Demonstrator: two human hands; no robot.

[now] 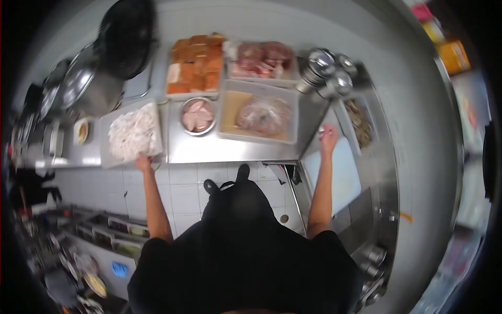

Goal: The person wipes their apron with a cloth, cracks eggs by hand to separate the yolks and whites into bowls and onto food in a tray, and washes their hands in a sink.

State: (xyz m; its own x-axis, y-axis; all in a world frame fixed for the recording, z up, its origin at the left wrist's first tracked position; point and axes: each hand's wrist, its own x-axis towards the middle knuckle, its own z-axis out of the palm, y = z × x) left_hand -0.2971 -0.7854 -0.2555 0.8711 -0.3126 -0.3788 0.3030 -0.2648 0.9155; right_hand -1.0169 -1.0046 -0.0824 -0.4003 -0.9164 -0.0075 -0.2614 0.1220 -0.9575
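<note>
At the near right corner of a pale plastic tub (158, 137), my left hand (143, 161) has its fingers closed on the rim. The tub is heaped with whitish pieces (132, 133) that look like raw meat or seafood. My right hand (328, 137) is held above the far end of a pale blue cutting board (334, 172), its fingers drawn together. A small light spot shows by these fingertips, too blurred to name. Just right of this hand stands a long tub of brownish-grey pieces (359, 123).
Along the steel counter (201, 152) stand a metal bowl of pink meat (197, 116), a tub with a bagged item (264, 114), a tray of orange blocks (196, 63), a tub of red meat (261, 60), steel containers (321, 63) and large pots (86, 78).
</note>
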